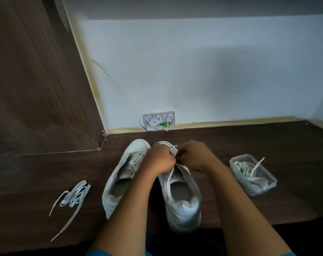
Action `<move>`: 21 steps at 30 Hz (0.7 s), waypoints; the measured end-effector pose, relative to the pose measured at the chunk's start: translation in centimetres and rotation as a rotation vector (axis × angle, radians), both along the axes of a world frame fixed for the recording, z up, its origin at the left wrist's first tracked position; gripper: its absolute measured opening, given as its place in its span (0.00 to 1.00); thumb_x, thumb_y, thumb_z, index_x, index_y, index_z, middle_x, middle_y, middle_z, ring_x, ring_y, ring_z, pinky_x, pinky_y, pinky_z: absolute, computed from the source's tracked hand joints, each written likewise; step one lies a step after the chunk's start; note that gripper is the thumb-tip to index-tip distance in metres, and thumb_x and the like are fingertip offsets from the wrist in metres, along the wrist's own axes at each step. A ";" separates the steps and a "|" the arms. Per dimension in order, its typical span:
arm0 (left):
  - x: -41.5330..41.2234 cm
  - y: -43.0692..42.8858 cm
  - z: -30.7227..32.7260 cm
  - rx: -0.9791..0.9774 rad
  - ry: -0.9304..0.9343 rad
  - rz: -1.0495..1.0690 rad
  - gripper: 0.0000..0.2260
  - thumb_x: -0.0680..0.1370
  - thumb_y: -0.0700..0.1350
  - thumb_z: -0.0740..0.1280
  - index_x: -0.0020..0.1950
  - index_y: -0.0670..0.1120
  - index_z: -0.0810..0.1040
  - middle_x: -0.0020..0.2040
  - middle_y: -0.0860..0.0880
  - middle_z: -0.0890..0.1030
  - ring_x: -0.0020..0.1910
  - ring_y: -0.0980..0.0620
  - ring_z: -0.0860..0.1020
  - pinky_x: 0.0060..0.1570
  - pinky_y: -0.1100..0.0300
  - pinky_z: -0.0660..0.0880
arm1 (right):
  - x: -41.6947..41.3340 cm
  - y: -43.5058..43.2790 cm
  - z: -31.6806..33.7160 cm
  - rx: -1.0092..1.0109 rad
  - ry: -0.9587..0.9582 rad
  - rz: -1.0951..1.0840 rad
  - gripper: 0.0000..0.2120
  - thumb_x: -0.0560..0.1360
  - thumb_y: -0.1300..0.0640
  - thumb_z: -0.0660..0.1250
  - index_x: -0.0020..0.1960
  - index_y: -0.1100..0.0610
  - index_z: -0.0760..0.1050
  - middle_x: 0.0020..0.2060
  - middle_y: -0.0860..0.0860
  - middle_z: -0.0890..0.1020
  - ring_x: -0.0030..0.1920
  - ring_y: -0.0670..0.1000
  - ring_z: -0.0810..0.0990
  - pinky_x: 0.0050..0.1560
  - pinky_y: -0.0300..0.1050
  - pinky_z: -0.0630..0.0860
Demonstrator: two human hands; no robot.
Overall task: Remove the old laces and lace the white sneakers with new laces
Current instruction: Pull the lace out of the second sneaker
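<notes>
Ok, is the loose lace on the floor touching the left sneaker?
Apart. The head view shows a strip of bare dark floor between the loose lace and the left sneaker.

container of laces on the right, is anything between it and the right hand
Nothing visible. Only bare floor lies between the right hand and the plastic container, which has no lid on; a lace end sticks out over its rim. The right hand is pinching the lace on the right sneaker, though.
</notes>
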State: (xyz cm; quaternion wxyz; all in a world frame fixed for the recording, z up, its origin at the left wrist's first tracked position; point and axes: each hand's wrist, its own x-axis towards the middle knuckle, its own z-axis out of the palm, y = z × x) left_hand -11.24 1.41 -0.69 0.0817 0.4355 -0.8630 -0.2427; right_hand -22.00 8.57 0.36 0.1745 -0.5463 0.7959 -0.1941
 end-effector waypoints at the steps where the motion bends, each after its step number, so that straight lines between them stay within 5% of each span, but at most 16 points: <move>1: -0.2 -0.2 -0.2 0.079 0.025 0.020 0.10 0.74 0.35 0.59 0.31 0.39 0.71 0.43 0.35 0.76 0.49 0.36 0.76 0.38 0.50 0.68 | 0.0 0.0 -0.1 -0.004 -0.003 0.006 0.06 0.72 0.58 0.68 0.46 0.52 0.83 0.47 0.50 0.84 0.51 0.50 0.80 0.46 0.39 0.72; 5: 0.0 -1.0 -1.2 0.342 0.144 0.100 0.09 0.73 0.31 0.58 0.37 0.39 0.75 0.38 0.39 0.75 0.42 0.44 0.74 0.40 0.54 0.65 | 0.0 0.1 0.0 -0.038 -0.054 0.032 0.07 0.73 0.57 0.68 0.49 0.50 0.82 0.49 0.49 0.82 0.51 0.49 0.79 0.45 0.37 0.68; 10: 0.1 -1.1 -1.3 0.447 0.227 0.158 0.09 0.74 0.32 0.59 0.36 0.42 0.72 0.37 0.42 0.73 0.37 0.47 0.70 0.37 0.56 0.64 | 0.0 0.3 0.3 -0.041 -0.054 0.052 0.05 0.72 0.57 0.71 0.38 0.49 0.78 0.38 0.45 0.78 0.44 0.46 0.75 0.39 0.37 0.67; 13: 0.0 -0.9 -1.4 0.501 0.259 0.188 0.10 0.76 0.33 0.58 0.36 0.43 0.71 0.34 0.44 0.69 0.32 0.50 0.66 0.32 0.59 0.60 | -0.1 0.3 0.3 -0.032 -0.012 0.057 0.05 0.73 0.61 0.68 0.42 0.52 0.79 0.42 0.49 0.79 0.44 0.46 0.74 0.44 0.38 0.69; 21: 0.3 -0.3 -0.9 0.295 0.272 0.080 0.04 0.70 0.36 0.68 0.35 0.39 0.78 0.35 0.44 0.77 0.35 0.50 0.73 0.38 0.58 0.67 | -0.2 0.5 0.7 0.033 -0.095 0.045 0.10 0.74 0.64 0.64 0.48 0.56 0.83 0.40 0.52 0.84 0.35 0.45 0.78 0.41 0.40 0.76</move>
